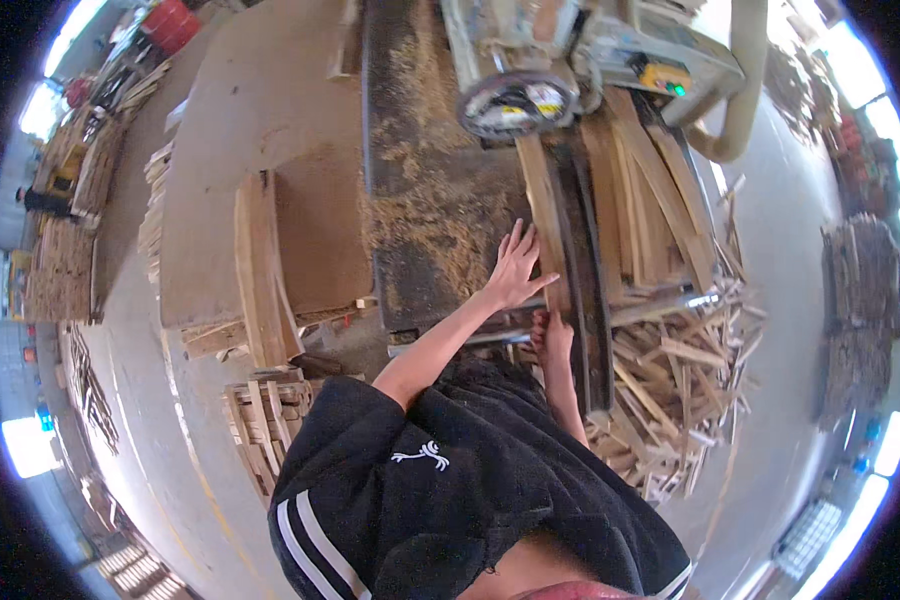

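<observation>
Left hand (515, 268) lies flat, fingers spread, on the plank (542, 215) atop the sawdust-strewn surface (420, 220); right hand (553, 335) grips the plank's near end, fingers closed.

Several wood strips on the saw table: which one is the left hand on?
The left hand lies flat on the leftmost strip, which runs from the saw guard toward the person. The other strips lie right of the dark belt, untouched.

Round black-and-white label (515, 103) on the saw guard, small yellow control box (662, 77) rightward.
</observation>
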`<state>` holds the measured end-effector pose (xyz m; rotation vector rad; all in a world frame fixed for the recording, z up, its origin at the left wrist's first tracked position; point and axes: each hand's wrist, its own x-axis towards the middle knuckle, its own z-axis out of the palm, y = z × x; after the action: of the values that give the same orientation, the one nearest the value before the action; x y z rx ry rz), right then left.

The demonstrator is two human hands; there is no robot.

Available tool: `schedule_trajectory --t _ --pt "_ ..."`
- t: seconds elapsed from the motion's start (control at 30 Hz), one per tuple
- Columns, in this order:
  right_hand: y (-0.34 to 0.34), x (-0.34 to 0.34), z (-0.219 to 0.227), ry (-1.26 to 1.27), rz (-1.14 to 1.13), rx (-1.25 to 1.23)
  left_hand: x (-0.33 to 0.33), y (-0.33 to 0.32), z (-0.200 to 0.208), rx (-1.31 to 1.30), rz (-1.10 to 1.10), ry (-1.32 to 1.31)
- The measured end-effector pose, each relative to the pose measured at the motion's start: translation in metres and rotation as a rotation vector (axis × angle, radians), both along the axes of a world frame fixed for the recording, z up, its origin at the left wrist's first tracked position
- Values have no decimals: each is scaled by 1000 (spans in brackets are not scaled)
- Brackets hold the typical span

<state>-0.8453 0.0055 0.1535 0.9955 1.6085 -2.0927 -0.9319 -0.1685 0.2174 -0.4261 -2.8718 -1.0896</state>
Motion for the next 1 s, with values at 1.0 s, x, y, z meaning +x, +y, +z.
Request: schedule_trajectory --t 1.0 --pt "-108 -144 106 405 560 233 159 -314 27 -409 1343 117"
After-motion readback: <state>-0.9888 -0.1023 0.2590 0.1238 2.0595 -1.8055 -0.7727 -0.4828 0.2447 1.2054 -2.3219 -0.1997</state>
